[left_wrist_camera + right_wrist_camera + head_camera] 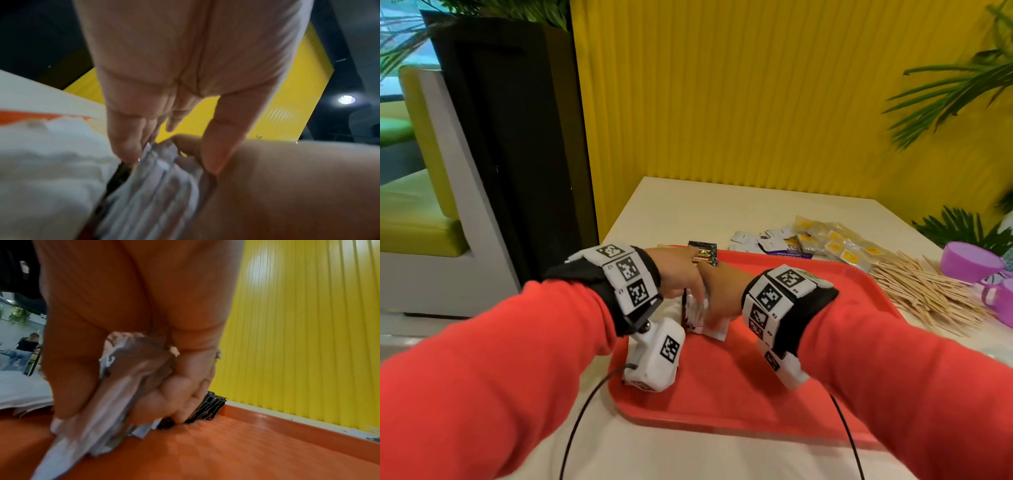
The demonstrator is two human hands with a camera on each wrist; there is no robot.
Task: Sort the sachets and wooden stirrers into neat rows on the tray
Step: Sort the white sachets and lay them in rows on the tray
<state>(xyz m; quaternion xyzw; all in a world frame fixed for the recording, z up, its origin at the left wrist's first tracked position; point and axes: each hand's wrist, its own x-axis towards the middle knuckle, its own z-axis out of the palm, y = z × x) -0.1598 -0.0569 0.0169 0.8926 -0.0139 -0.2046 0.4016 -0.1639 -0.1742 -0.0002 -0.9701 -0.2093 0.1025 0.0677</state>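
Observation:
A red tray (756, 394) lies on the cream table. Over its back left part both hands meet on a bundle of white sachets (703, 317) that stands on edge on the tray. My left hand (681, 274) pinches the bundle (156, 186) between fingers (127, 151) and thumb. My right hand (719, 287) grips the same white sachets (68, 451), thumb on one side and curled fingers on the other, with their lower edge on the tray floor (246, 443). A short row of black and gold sachets (702, 255) stands at the tray's far rim, just beyond the hands.
Beyond the tray's far right corner lie loose white sachets (763, 240), a heap of yellow sachets (835, 243) and a spread pile of wooden stirrers (928, 294). Purple cups (972, 260) stand at the table's right edge. A yellow wall backs the table.

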